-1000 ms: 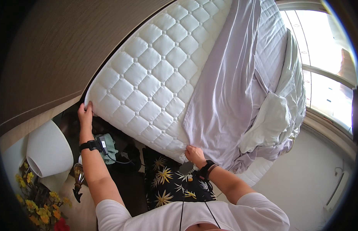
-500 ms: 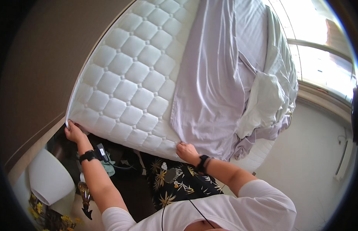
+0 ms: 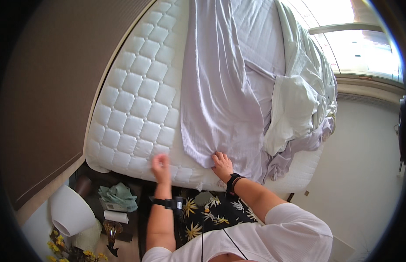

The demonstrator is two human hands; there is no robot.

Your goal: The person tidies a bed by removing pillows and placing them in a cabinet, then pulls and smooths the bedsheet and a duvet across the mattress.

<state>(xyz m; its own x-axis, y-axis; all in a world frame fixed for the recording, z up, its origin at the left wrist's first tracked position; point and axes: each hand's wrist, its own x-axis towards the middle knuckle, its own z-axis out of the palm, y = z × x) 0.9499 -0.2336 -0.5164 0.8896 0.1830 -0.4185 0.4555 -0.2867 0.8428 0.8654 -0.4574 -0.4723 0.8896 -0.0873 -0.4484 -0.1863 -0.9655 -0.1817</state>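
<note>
A white quilted mattress [image 3: 139, 111] lies before me, its left part bare. Across its middle and right runs a pale lilac sheet [image 3: 220, 105], with its near left corner by the mattress's front edge. My right hand [image 3: 222, 167] rests on that corner, fingers stretched out over the cloth. Left of it, my left hand [image 3: 161, 168] is raised over the front part of the mattress, apart from the sheet. Motion smears its fingers, and nothing can be made out in them. A dark band circles each wrist.
A brown headboard [image 3: 46, 87] borders the left side. Below it are a white lampshade [image 3: 72, 212], a folded green cloth [image 3: 118, 196] and yellow flowers [image 3: 59, 244]. A crumpled pale green cover [image 3: 294, 105] is bunched on the right, towards the bright window [image 3: 364, 52].
My left hand has left the mattress's near left corner and moved right over the mattress. My right hand's fingers have loosened from their grip and spread on the sheet. The view has shifted.
</note>
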